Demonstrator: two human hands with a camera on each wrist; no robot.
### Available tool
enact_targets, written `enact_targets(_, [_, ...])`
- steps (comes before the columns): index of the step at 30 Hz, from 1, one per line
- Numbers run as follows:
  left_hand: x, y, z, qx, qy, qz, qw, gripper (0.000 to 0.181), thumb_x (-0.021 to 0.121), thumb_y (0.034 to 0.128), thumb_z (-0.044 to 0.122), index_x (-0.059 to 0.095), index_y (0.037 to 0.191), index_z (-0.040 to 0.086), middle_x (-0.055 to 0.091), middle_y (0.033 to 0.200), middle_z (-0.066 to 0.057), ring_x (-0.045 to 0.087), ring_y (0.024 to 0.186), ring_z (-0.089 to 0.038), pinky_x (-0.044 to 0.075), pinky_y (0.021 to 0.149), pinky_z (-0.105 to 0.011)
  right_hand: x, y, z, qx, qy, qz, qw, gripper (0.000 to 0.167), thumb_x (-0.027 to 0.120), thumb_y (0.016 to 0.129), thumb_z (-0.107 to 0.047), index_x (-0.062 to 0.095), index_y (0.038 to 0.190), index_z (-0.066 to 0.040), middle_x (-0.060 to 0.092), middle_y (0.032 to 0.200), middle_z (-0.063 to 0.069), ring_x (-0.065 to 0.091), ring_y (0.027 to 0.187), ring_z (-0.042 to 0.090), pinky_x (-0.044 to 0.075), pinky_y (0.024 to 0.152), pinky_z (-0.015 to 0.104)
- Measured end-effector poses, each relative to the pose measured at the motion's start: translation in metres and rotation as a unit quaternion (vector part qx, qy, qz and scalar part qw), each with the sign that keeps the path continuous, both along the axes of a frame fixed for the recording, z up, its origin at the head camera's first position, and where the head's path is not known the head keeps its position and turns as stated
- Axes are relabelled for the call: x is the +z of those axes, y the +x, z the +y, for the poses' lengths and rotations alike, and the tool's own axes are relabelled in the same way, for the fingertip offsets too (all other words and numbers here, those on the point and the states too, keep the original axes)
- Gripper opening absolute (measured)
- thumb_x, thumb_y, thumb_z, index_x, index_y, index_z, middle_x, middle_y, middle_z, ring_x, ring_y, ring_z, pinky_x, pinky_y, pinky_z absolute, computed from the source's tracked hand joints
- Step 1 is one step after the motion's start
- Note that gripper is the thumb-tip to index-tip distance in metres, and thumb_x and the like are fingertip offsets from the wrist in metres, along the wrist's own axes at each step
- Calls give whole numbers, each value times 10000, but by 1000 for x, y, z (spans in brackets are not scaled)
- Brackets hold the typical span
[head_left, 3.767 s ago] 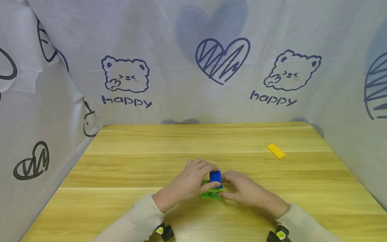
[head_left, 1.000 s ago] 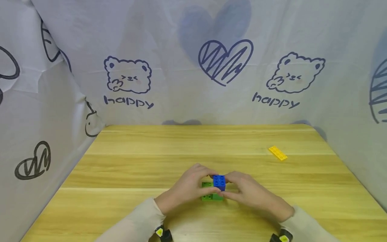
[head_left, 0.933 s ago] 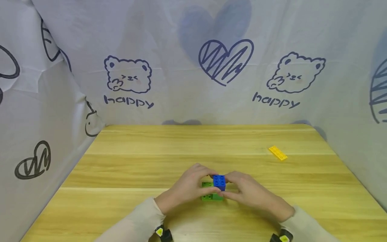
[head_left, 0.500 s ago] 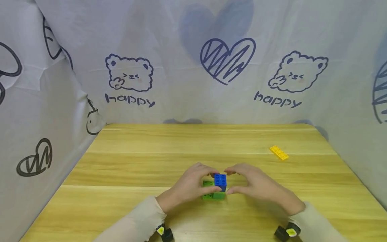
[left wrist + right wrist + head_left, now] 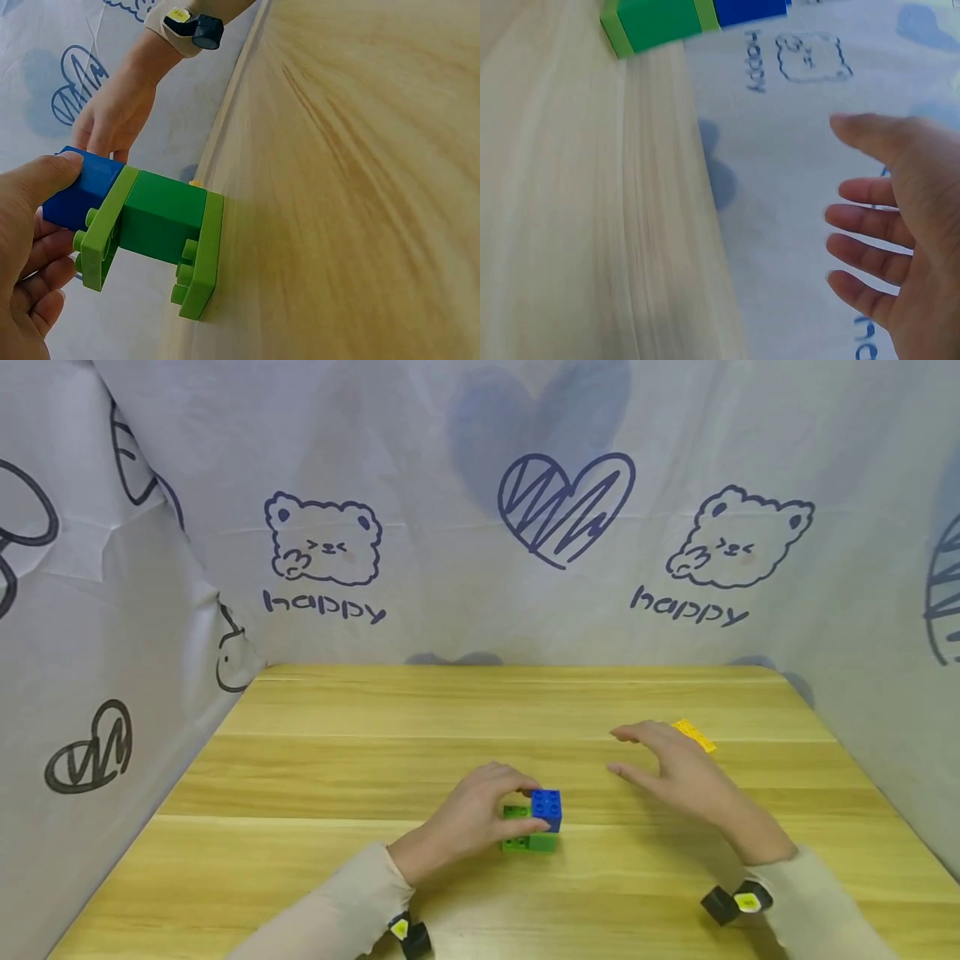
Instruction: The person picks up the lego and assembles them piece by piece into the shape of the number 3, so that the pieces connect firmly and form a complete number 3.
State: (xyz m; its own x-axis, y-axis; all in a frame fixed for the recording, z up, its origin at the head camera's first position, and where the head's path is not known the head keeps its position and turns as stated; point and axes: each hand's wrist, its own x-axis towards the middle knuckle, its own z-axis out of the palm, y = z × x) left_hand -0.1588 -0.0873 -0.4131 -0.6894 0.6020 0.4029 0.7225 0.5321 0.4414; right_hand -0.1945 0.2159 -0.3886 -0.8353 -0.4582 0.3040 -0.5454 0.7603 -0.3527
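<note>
**My right hand (image 5: pixel 679 774) hangs free; my left hand (image 5: pixel 463 812) holds on**

My right hand is what has just changed: it is away from the blue square plastic brick (image 5: pixel 547 805) and hovers off to the right, thumb apart from loosely spread fingers, nothing between them. My left hand pinches that brick, thumb on its near side and fingers on the far side (the left wrist view shows the thumb pressed right on it).

The blue brick sits on one end of the upper bright-green flat studded plastic plate (image 5: pixel 112 214), whose studs at the other end are bare. Beneath that same end comes the dark-green smooth-sided plastic brick (image 5: pixel 163 217), then the lower bright-green flat studded plastic plate (image 5: pixel 208 259), which appears to rest on the pale wood-grain table (image 5: pixel 337 710). For the work in hand, I take the change to mean that one hand is enough to steady the stack; the blue brick looks flush on its plate, though I cannot tell whether it is pressed fully home.

Against the head view of half a second ago, my right fingertips are no longer just beside the blue brick but well apart from it, and the hand is nearer the yellow flat studded plastic plate (image 5: pixel 697 737). That plate, wholly visible then, is partly covered by my hand now. My left hand's grip matches.
</note>
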Motion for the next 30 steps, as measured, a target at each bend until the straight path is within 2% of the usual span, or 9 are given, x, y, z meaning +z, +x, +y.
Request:
enact_targets(7, [4, -2, -1, 22, -347, 632, 9974, 474, 788, 801, 446, 698, 1120, 107, 679, 1056, 32, 607, 1008, -138, 477, 917, -300, -5, -16, 23, -373, 46, 357, 9987, 466, 674, 937, -334, 605, 1259, -5, 628, 1214, 175, 571, 1108, 374, 433, 944, 546])
enact_targets(15, [4, -5, -2, 12, -486, 1278, 9906, 450, 785, 802, 461, 708, 1070, 108, 681, 1036, 24, 581, 1018, -147, 445, 943, -314, -12, -26, 47, -938, 81, 134, 9955, 518, 635, 959, -355, 570, 1288, 40, 577, 1257, 260, 513, 1158, 454, 380, 975, 599])
enact_targets(22, [4, -5, -2, -6, -448, 1478, 9880, 436, 784, 801, 464, 721, 1044, 108, 686, 1017, 21, 566, 1006, -158, 440, 930, -332, -24, -37, 68, -1304, 188, -197, 9911, 556, 612, 973, -359, 538, 1296, 87, 555, 1249, 308, 500, 1147, 490, 368, 967, 627])
enact_targets(30, [5, -6, -3, 5, -470, 1568, 9865, 439, 780, 800, 473, 729, 1043, 111, 692, 1015, 20, 565, 998, -158, 441, 917, -329, -36, -44, 89, -1561, 243, -506, 9862, 587, 662, 941, -324, 513, 1299, 117, 526, 1244, 344, 485, 1135, 513, 366, 958, 631])
